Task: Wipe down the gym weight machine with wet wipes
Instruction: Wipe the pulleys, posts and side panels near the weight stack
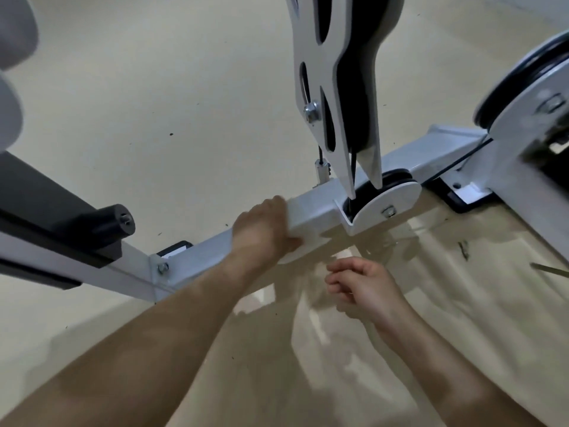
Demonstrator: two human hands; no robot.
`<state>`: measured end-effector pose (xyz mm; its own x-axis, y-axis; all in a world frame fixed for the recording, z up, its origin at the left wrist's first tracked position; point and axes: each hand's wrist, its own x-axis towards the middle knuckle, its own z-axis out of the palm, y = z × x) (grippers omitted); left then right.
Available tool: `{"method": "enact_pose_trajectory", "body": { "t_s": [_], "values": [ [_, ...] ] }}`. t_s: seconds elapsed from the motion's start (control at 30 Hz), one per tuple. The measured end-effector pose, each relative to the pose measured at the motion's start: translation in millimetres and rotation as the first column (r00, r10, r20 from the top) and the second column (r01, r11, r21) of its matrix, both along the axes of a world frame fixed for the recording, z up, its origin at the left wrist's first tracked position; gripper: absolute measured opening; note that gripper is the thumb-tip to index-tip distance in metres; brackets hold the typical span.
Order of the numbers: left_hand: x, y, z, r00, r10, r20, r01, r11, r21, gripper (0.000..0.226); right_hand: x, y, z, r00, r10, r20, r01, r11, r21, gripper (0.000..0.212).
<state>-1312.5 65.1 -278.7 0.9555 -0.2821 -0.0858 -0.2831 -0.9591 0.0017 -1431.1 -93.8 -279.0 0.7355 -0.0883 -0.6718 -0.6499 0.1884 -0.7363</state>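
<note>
Head view: wiping of the base beam (317,208) is in hand. Left hand (261,231) wraps the beam, fingers curled over its top, thumb pressing the wipe (289,256) to its near lower edge; wipe blurred. Right hand (363,288) hovers nearby, fingers loosely curled, holding nothing. Next move, as judged: slide toward the pulley bracket (385,201) under steady pressure

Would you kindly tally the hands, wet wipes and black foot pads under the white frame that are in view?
hands: 2, left hand and right hand
wet wipe: 1
black foot pads: 2
total: 5
</note>
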Motion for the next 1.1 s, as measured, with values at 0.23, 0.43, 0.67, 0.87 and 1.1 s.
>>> {"method": "enact_pose_trajectory", "body": {
  "t_s": [0.23, 0.43, 0.67, 0.87, 1.1],
  "values": [
    [-2.2, 74.3, 30.1, 0.922, 0.060, -0.383, -0.030, 0.996, 0.084, 0.054, 1.6, 1.3, 9.9, 0.995, -0.026, 0.092, 0.023, 0.999, 0.038, 0.018],
    [1.9, 95.5, 40.9, 0.780, 0.196, -0.595, -0.238, 0.971, 0.008, 0.045, -13.5, 5.0, 19.3, 0.989, 0.082, 0.121, -0.083, 0.997, 0.003, 0.018],
    [-37.8, 65.9, -2.3, 0.996, 0.044, 0.077, -0.038, 0.996, -0.078, 0.059, -12.1, 17.7, 28.4, 1.000, 0.011, 0.014, -0.014, 0.954, 0.298, 0.019],
    [-75.8, -12.0, 38.9, 0.954, -0.190, -0.231, 0.044, 0.852, -0.521, 0.027, 0.8, 32.5, 32.5, 0.980, -0.146, 0.138, 0.080, 0.913, 0.399, 0.021],
    [-85.4, -56.0, 43.9, 0.925, -0.144, -0.350, -0.140, 0.730, -0.669, 0.036, 7.4, -8.2, 16.1, 0.846, -0.496, 0.195, 0.486, 0.868, 0.101, 0.007]
  ]
}}
